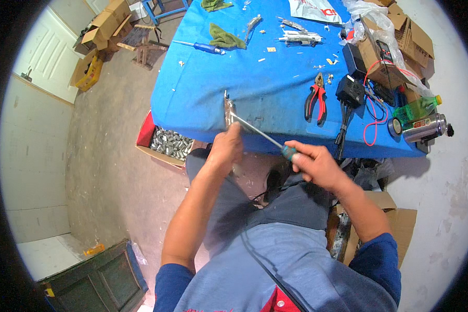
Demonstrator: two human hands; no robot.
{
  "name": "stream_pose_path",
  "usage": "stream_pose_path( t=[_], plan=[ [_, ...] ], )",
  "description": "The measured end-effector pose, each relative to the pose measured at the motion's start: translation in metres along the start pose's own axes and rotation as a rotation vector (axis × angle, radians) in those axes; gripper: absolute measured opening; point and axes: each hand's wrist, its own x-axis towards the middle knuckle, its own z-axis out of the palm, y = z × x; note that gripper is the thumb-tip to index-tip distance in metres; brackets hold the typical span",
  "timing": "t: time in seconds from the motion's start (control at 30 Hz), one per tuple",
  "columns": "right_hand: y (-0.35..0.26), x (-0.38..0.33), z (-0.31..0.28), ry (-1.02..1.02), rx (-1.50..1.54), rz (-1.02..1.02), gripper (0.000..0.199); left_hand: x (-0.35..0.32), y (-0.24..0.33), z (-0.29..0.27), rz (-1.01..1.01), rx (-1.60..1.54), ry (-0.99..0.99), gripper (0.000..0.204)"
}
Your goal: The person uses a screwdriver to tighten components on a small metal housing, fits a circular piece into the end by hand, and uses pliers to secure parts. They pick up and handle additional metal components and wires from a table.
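My left hand (228, 147) is closed around the lower end of a narrow metal part (229, 110), brownish and worn, which stands up at the table's front edge. In my right hand (317, 165) is a screwdriver (265, 136) with a teal handle and a long steel shaft. Its shaft slants up to the left, and its tip meets the metal part just above my left fingers. What the tip touches there is too small to make out. Red-and-black pliers (316, 99) lie on the blue cloth (275, 73) to the right.
Farther back lie a blue screwdriver (198, 47), green rags (226, 37) and several white mechanisms (300, 38). Black adapters (350, 91), a green bottle (416, 109) and a steel flask (425, 128) crowd the right side. Below the table's left corner stands a box of metal cylinders (171, 144).
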Motion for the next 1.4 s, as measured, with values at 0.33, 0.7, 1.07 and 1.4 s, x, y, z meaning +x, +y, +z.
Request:
stream_pose_path(
  t=[0.33, 0.7, 1.07, 1.4],
  plan=[
    [0.011, 0.004, -0.009, -0.044, 0.034, -0.042, 0.044, 0.0, -0.006, -0.009, -0.025, 0.11, -0.01, 0.052],
    [0.014, -0.005, -0.031, -0.018, 0.019, -0.006, 0.042, -0.001, -0.017, 0.007, 0.127, 0.282, 0.123, 0.047],
    [0.027, -0.007, -0.03, -0.022, 0.16, -0.032, 0.043, 0.004, -0.023, 0.008, 0.194, 0.42, 0.195, 0.047],
    [0.023, -0.014, -0.024, 0.051, 0.249, -0.026, 0.045, -0.003, -0.018, 0.014, 0.208, 0.391, 0.235, 0.052]
  ],
)
